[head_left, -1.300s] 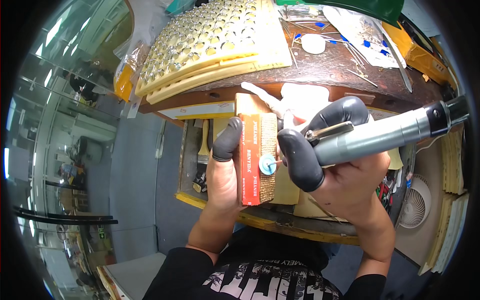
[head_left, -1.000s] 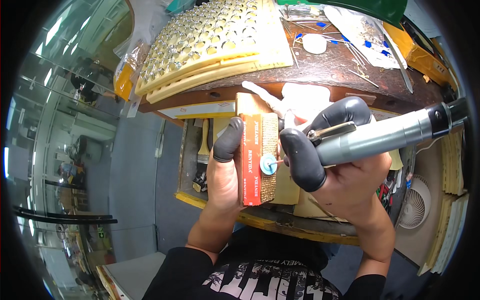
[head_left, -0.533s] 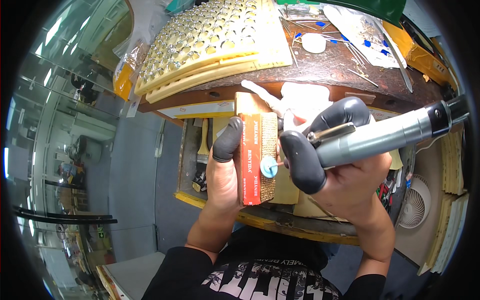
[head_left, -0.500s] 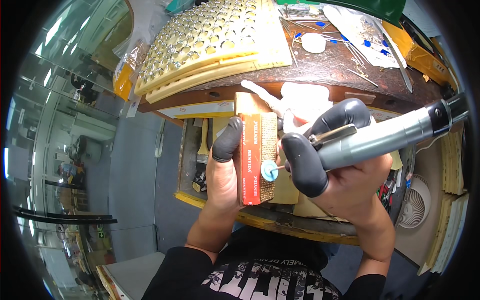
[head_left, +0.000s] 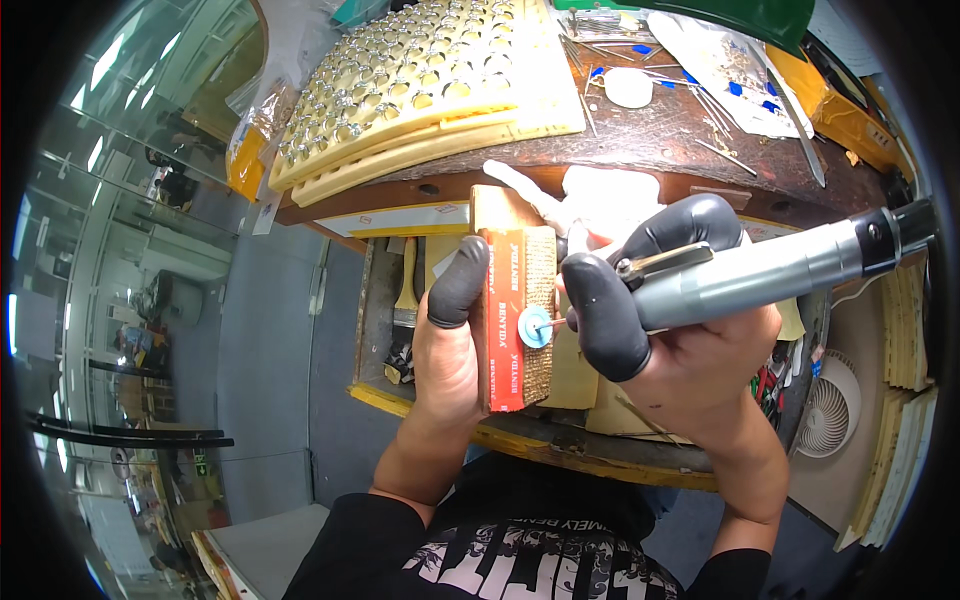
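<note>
The left hand grips a red-edged rectangular block upright, its thumb in a dark rubber cot pressed on the block's left face and the fingers wrapped behind, out of sight. The block's facing surface is a coarse, yellowish abrasive strip. The right hand is clenched around a grey handheld rotary tool, with dark finger cots on the thumb and forefinger pinching near the nose. From that nose a thin shaft carries a small blue disc, which rests against the abrasive face about midway down the block; whether it is spinning is not clear from this view.

Both hands hover just in front of a worn wooden bench, over an open drawer holding small tools. A wooden peg juts from the bench edge right behind the block, with a white cloth beside it. Farther back on the bench lie stacked cream-coloured trays filled with rows of small metal rings, and to the right, scattered thin burs and a small white dish. A small white fan stands low at the right, near stacked yellowish sheets.
</note>
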